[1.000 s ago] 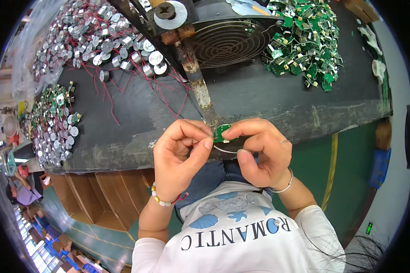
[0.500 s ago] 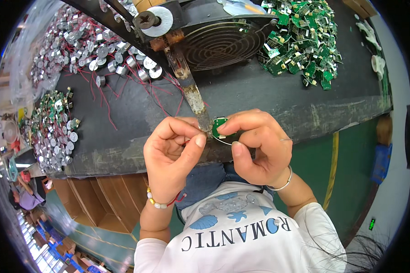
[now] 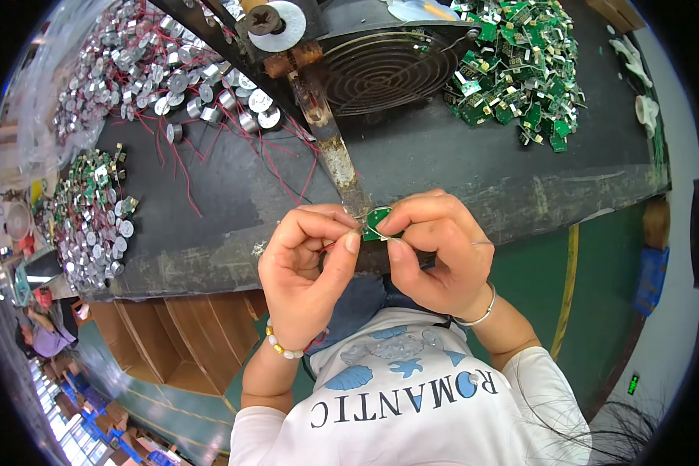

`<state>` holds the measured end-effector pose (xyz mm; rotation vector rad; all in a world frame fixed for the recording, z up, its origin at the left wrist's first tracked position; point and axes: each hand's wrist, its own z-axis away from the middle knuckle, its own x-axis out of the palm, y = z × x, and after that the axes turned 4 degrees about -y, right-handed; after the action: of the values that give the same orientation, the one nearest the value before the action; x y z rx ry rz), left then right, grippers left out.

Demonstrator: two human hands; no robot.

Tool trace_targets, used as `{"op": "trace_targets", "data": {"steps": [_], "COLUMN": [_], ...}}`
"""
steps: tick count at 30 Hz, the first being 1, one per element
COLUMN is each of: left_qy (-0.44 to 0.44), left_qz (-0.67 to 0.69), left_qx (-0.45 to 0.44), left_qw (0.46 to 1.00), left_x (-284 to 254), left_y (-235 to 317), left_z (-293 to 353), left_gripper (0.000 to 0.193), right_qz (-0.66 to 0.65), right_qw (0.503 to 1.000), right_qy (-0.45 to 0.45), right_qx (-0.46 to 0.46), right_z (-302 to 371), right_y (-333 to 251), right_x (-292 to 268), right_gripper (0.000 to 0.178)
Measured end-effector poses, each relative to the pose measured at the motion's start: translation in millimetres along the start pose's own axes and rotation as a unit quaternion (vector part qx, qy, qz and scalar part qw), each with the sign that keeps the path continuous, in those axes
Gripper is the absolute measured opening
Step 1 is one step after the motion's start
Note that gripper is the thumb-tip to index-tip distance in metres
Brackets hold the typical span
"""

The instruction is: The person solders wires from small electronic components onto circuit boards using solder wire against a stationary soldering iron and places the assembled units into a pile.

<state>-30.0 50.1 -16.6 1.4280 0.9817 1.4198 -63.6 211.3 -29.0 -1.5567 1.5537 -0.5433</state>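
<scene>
Dark, scuffed work counter [image 3: 458, 167] fills the upper half of the view, with green floor and brown cardboard boxes below its front edge. Both hands meet just in front of that edge, near the lower end of a rusty metal bar [image 3: 330, 147] that slants down from a round black wire-grilled fan [image 3: 384, 70]. Between them sits a small round green circuit board [image 3: 377, 223]: the right hand [image 3: 435, 252] has its grip closed on it with thumb and forefinger, while the left hand [image 3: 307, 264] pinches at its left edge, where a thin red wire shows. Being round, the board has no clear long axis; its face is turned up toward the camera. Compared with a second ago, the hands have drifted slightly left and closer to the bar, and the board sits more hidden between the fingers. A heap of green circuit boards [image 3: 520, 62] lies at upper right, silver round capsules with red leads [image 3: 147, 74] at upper left
</scene>
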Motion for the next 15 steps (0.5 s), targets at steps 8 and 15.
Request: {"op": "trace_targets", "data": {"steps": [8,15], "left_qy": [0.012,0.008], "left_qz": [-0.029,-0.068], "left_qx": [0.026,0.004], "left_qw": [0.999,0.998], "left_x": [3.4,-2.7], "left_y": [3.8,2.6], "left_z": [-0.6,3.9], "left_gripper": [0.013,0.012], "right_qz": [0.032,0.007], "right_qw": [0.999,1.000], "right_qy": [0.021,0.000], "right_qx": [-0.037,-0.018], "right_z": [-4.4,0.8], "right_y": [-3.8,-3.9], "right_x": [4.4,4.4], "right_gripper": [0.017,0.015]}}
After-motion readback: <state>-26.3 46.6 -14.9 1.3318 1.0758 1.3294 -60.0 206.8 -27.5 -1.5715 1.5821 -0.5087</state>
